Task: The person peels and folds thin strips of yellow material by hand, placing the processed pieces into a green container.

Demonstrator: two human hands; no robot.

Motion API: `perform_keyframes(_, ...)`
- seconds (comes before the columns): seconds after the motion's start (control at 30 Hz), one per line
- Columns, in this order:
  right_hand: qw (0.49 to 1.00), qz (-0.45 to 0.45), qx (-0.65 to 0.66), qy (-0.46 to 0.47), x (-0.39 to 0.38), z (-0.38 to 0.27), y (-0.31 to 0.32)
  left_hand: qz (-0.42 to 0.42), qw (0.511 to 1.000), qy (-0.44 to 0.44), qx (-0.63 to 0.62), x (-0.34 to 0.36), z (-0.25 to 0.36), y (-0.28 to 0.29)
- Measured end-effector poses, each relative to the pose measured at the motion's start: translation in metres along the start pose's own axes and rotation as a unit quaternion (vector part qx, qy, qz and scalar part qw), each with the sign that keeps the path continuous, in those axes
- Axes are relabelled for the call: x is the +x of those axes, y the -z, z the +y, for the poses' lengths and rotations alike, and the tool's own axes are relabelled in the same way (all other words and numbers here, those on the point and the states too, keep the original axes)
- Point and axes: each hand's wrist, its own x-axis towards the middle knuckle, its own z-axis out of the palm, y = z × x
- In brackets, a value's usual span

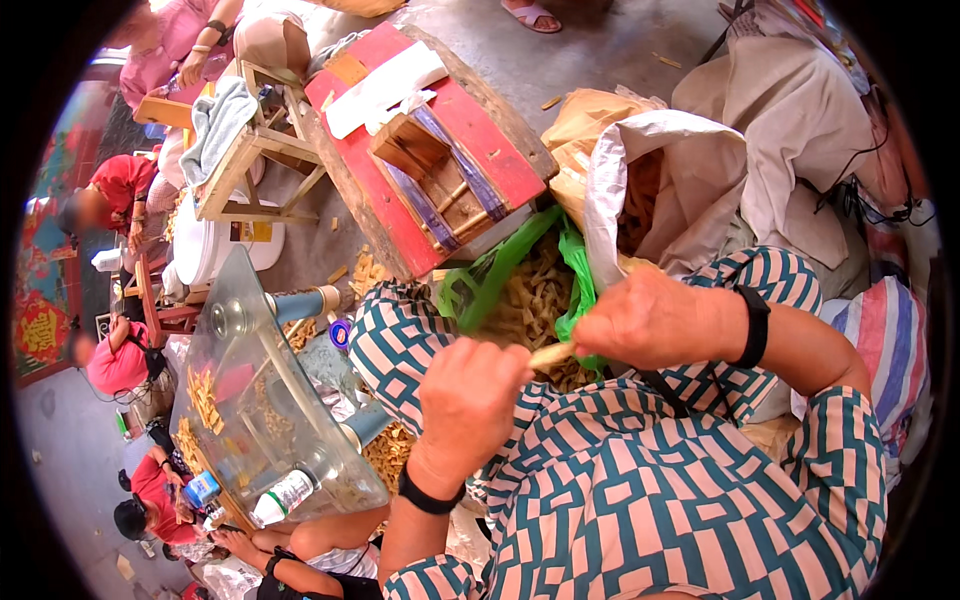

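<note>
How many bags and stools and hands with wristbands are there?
Green bag: 1
White sack: 1
Wooden stools: 2, one upright, one upturned
Hands with black wristbands: 2, left hand, right hand, both on a pale strip
Total: 6

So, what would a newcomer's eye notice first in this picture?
First, the two hands at centre: the left hand and the right hand pinch one small pale wooden piece between them, above a lap in teal-and-pink patterned cloth. Just behind lies a green bag full of similar pale pieces. At upper centre stands a red wooden board.
</note>
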Motion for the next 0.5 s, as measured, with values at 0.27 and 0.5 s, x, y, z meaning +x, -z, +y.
perform_keyframes(0.27, 0.94, 0.268, -0.211, 0.017, 0.085, 0.075, 0.038, 0.167, 0.969, 0.165, -0.081, 0.072, -0.075, 0.026)
perform_keyframes(0.5, 0.939, 0.208, -0.26, -0.085, 0.117, 0.115, 0.026, 0.156, 0.942, 0.249, -0.159, 0.089, -0.117, 0.011)
